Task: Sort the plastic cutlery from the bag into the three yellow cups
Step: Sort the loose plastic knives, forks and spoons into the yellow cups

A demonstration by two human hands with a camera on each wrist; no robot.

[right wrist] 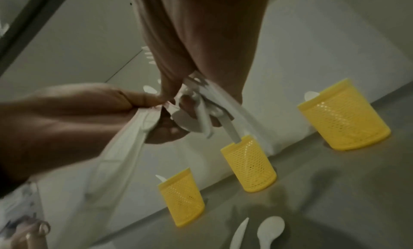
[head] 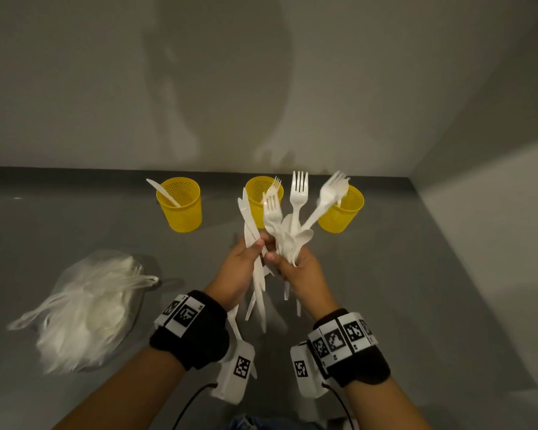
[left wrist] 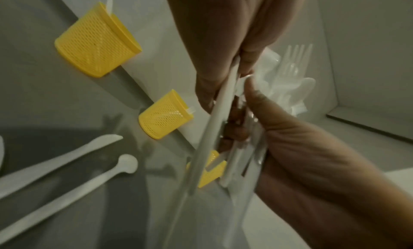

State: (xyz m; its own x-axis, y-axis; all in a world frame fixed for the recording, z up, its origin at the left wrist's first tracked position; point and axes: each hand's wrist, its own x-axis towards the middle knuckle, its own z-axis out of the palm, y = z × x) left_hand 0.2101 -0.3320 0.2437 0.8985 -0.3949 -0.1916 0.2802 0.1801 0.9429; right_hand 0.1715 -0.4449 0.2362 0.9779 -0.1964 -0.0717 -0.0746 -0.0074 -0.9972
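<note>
Three yellow mesh cups stand in a row by the back wall. The left cup (head: 180,203) holds a knife, the middle cup (head: 263,198) a fork, the right cup (head: 343,211) a spoon. In front of them, above the table, both hands hold white plastic cutlery. My left hand (head: 255,248) grips several knives (head: 248,218). My right hand (head: 288,260) grips a fan of forks and spoons (head: 298,197), the heads pointing up. The hands touch. The clear bag (head: 87,305) with more cutlery lies at the left.
A loose knife (left wrist: 55,161) and a loose spoon (left wrist: 127,162) lie on the grey table (head: 416,274) under the hands. White walls close the table at the back and on the right.
</note>
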